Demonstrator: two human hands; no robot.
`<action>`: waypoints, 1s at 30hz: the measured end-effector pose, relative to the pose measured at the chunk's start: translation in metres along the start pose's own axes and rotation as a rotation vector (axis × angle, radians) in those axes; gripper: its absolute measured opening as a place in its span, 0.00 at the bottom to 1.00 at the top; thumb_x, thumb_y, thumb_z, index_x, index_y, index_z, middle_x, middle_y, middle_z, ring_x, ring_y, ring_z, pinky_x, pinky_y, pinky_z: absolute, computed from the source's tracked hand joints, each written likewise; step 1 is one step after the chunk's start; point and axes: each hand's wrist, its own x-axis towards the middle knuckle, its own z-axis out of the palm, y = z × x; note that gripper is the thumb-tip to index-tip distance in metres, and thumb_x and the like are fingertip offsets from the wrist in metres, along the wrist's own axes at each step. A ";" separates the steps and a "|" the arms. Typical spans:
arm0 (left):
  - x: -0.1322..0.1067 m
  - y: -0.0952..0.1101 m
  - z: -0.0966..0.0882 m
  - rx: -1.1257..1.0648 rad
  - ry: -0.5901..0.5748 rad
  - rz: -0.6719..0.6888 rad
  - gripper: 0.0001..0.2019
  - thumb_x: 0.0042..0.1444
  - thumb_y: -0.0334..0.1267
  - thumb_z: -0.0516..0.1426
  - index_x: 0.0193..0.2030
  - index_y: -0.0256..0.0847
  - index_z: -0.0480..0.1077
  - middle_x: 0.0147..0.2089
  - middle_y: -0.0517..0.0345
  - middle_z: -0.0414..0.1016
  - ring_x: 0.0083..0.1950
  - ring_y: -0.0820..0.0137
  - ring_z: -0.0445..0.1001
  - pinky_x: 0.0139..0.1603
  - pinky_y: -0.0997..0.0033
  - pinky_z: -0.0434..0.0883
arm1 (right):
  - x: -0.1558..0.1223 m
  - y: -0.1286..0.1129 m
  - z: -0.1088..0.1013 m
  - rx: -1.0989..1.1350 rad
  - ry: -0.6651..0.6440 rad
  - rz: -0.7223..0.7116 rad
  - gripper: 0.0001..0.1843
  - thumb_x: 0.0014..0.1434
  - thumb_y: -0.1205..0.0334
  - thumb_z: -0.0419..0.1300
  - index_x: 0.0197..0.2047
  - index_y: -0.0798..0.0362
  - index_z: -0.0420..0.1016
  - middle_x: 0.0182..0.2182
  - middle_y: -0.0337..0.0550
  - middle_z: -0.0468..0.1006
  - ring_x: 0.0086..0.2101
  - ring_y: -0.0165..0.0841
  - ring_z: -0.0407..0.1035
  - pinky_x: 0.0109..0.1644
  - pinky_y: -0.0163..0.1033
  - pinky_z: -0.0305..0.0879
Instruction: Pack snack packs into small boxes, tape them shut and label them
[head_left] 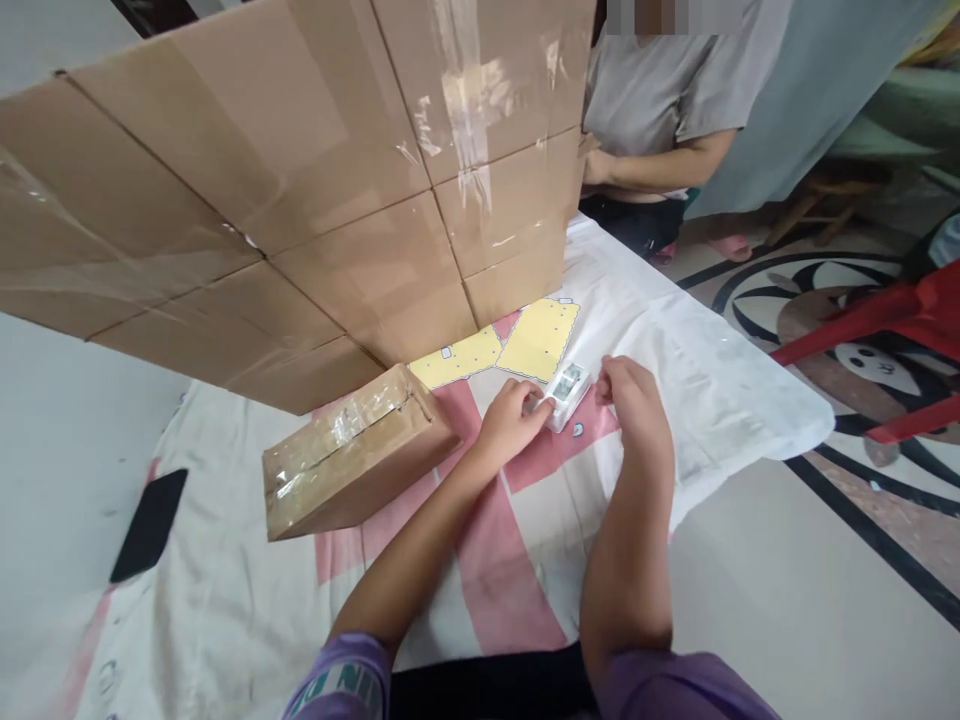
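A small white device (pixel 568 390) with a little screen lies on the patterned cloth (pixel 525 560). My left hand (pixel 512 420) pinches its near-left end, fingers curled. At the device's right side, my right hand (pixel 628 398) grips it with closed fingers. Both forearms reach forward from purple sleeves.
A small taped cardboard box (pixel 352 455) lies left of my hands. A wall of stacked cartons (pixel 300 180) rises behind. A black phone (pixel 148 523) lies at far left. Another person in a grey shirt (pixel 660 90) sits beyond. Red plastic chair (pixel 900 330) at right.
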 end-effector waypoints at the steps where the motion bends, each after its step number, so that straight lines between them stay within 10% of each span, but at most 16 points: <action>1: 0.006 -0.004 0.003 -0.023 -0.006 -0.015 0.05 0.60 0.40 0.61 0.35 0.43 0.74 0.41 0.56 0.73 0.40 0.69 0.73 0.44 0.67 0.68 | 0.002 0.007 -0.004 -0.035 -0.058 0.083 0.18 0.63 0.48 0.57 0.26 0.48 0.67 0.22 0.36 0.70 0.26 0.35 0.67 0.34 0.42 0.63; 15: 0.001 0.003 0.010 -0.187 -0.044 -0.100 0.06 0.55 0.36 0.62 0.39 0.42 0.77 0.39 0.58 0.73 0.37 0.71 0.68 0.42 0.68 0.66 | -0.008 0.035 0.058 0.040 0.301 -0.239 0.13 0.69 0.54 0.49 0.43 0.49 0.72 0.41 0.42 0.77 0.43 0.36 0.70 0.49 0.42 0.65; 30: 0.011 0.029 0.012 -0.540 0.000 -0.235 0.15 0.49 0.44 0.63 0.21 0.41 0.64 0.22 0.64 0.61 0.28 0.75 0.61 0.31 0.72 0.60 | 0.001 0.042 0.065 0.023 0.401 -0.217 0.24 0.72 0.45 0.37 0.37 0.46 0.68 0.40 0.42 0.78 0.44 0.34 0.74 0.53 0.41 0.67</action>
